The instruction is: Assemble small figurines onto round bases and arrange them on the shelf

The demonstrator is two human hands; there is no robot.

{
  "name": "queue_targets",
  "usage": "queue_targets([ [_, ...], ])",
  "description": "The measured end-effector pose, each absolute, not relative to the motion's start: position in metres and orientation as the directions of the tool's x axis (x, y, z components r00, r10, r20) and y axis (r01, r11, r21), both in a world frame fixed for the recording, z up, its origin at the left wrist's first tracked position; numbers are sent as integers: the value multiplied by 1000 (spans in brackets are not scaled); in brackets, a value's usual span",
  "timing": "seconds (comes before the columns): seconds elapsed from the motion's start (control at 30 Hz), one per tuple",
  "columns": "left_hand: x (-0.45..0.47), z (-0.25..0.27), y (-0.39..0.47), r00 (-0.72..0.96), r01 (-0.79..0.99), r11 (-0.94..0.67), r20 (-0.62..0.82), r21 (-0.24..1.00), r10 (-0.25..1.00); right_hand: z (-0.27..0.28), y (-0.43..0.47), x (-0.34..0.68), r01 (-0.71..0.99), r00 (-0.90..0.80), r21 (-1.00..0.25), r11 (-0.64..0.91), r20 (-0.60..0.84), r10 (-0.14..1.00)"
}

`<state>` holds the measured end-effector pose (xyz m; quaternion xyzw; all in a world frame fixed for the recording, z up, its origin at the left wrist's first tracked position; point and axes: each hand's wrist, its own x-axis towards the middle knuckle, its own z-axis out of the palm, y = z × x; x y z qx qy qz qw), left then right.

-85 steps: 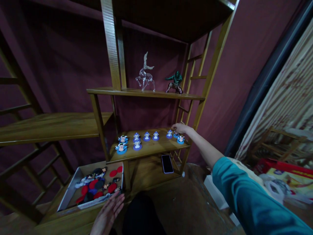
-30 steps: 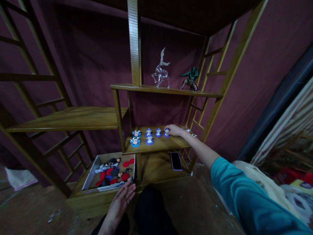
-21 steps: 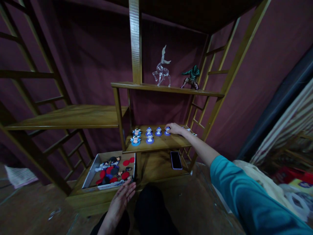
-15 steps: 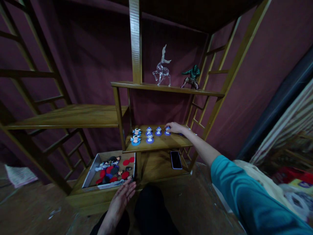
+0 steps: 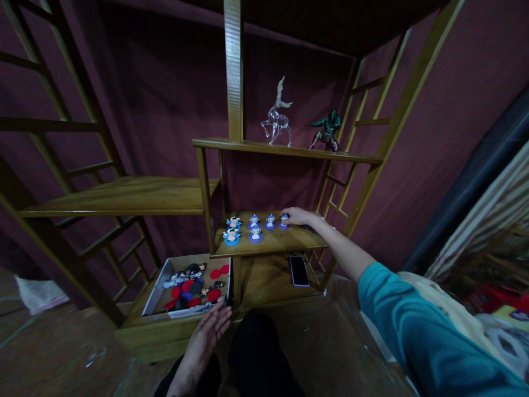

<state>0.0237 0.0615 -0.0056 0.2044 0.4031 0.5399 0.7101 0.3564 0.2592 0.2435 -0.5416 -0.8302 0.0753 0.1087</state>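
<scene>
Nearest, note left hand (image 5: 208, 332) released, just beside shallow box (image 5: 157, 288). Farther, on shelf (image 5: 270, 242), find upright purple-based figurine (image 5: 283, 223) left of nearer right hand (image 5: 295, 215), apparently touching its grip; unable to tell whether clenched.

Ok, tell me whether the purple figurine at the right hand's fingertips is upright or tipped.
Upright: the purple figurine shows its head on top and its round base below, at the shelf; the right hand partly covers it.
</scene>
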Motion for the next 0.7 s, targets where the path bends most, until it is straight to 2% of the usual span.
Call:
queue_targets([
  [0.13,24,-6,62,92,-606,336,-356,721,930,254,260,347,845,-410,-297,444,172,896],
  [0.27,25,-6,62,84,-608,336,-362,719,928,255,263,329,804,-489,-316,504,132,862],
  [0.53,22,-9,63,92,-615,336,-358,713,929,240,271,310,843,-506,-150,516,103,857],
  [0.7,21,-11,64,97,-605,345,-363,718,927,240,272,310,852,-499,-130,508,97,861],
])
